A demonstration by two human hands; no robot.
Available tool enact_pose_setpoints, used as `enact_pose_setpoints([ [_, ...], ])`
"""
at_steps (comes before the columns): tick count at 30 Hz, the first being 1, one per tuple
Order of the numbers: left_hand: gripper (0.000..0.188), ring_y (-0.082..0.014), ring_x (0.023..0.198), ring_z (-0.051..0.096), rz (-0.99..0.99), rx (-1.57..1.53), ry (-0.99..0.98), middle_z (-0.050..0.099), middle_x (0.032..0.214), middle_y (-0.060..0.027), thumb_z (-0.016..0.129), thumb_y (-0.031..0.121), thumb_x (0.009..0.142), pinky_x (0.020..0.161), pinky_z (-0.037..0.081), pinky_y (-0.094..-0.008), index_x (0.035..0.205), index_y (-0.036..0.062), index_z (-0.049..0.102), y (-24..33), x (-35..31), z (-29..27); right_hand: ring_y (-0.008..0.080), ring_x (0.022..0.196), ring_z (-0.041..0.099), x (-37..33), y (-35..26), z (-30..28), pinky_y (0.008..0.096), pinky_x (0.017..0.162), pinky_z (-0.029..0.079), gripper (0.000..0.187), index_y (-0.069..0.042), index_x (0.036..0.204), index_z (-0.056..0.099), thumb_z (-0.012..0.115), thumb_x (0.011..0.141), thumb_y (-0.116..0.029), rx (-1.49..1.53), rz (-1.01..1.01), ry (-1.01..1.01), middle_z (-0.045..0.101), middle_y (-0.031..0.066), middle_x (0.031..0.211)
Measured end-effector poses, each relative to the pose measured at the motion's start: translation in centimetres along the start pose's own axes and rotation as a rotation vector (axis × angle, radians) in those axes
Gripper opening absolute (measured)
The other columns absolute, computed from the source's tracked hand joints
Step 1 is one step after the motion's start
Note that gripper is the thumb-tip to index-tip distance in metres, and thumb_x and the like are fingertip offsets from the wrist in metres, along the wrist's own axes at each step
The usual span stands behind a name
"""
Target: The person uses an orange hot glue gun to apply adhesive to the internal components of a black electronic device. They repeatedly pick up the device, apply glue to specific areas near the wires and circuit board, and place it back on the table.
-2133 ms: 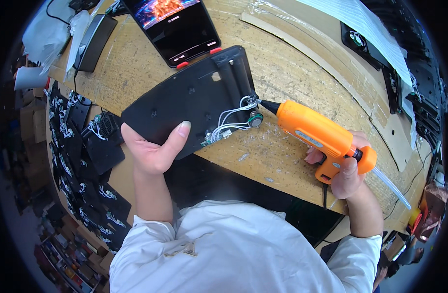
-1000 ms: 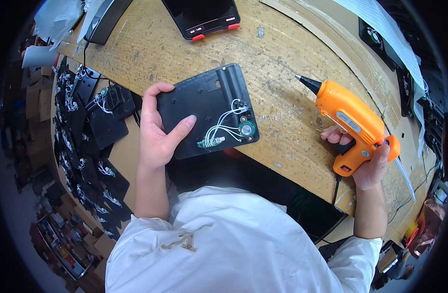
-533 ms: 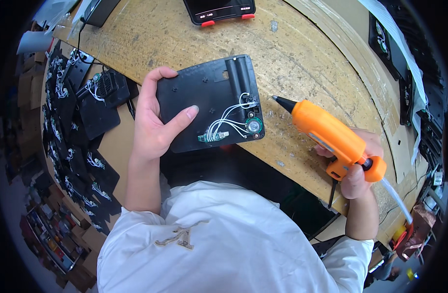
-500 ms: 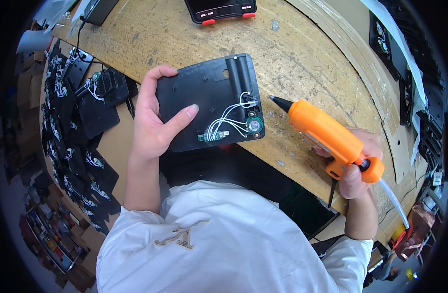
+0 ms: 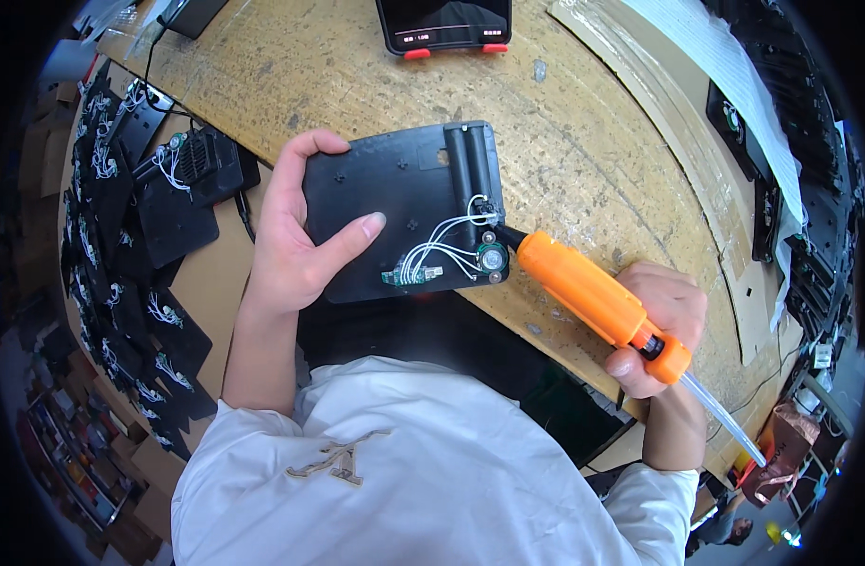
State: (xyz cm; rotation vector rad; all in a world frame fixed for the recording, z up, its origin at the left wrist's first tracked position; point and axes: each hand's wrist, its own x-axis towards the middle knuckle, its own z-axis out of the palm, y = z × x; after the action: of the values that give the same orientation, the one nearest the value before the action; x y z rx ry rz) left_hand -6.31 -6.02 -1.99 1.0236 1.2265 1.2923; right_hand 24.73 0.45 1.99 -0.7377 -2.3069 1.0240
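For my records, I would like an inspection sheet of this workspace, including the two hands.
Surface: scuffed wooden tabletop.
Work things: black plastic panel with white wires; orange glue gun, its black nozzle at the panel's right edge, contact unclear.
Clutter: more wired black panels at left; mobile device at far side.
Hands: left grips the panel; right holds the glue gun.
Cables: black cable at left.
Surroundings: cardboard boxes lower left.
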Motion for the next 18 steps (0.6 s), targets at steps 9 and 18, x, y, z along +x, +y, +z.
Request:
enact_pose_setpoints([
  [9,0.054,-0.0127,0.1,0.052,0.001,0.048,-0.006,0.053,0.106,-0.0079,0.066,-0.004,0.075,0.089,0.041,-0.0268,0.12,0.0035,0.037,0.22,0.13,-0.05,0.0235,0.043,0.048,0.23,-0.04,0.3,0.0315,0.043,0.035,0.045,-0.006,0.063,0.058,0.076,0.067,-0.048,-0.015,-0.068,0.039,0.046,0.0048,0.051],
  [18,0.054,-0.0124,0.102,0.05,0.007,0.036,-0.021,0.051,0.108,-0.0076,0.066,-0.003,0.075,0.091,0.039,-0.0271,0.12,0.0038,0.038,0.25,0.11,-0.09,0.0233,0.042,0.046,0.2,-0.54,0.46,0.0321,0.041,0.034,0.045,-0.007,0.061,0.056,0.076,0.069,-0.046,-0.078,-0.084,0.04,0.045,0.0042,0.05],
])
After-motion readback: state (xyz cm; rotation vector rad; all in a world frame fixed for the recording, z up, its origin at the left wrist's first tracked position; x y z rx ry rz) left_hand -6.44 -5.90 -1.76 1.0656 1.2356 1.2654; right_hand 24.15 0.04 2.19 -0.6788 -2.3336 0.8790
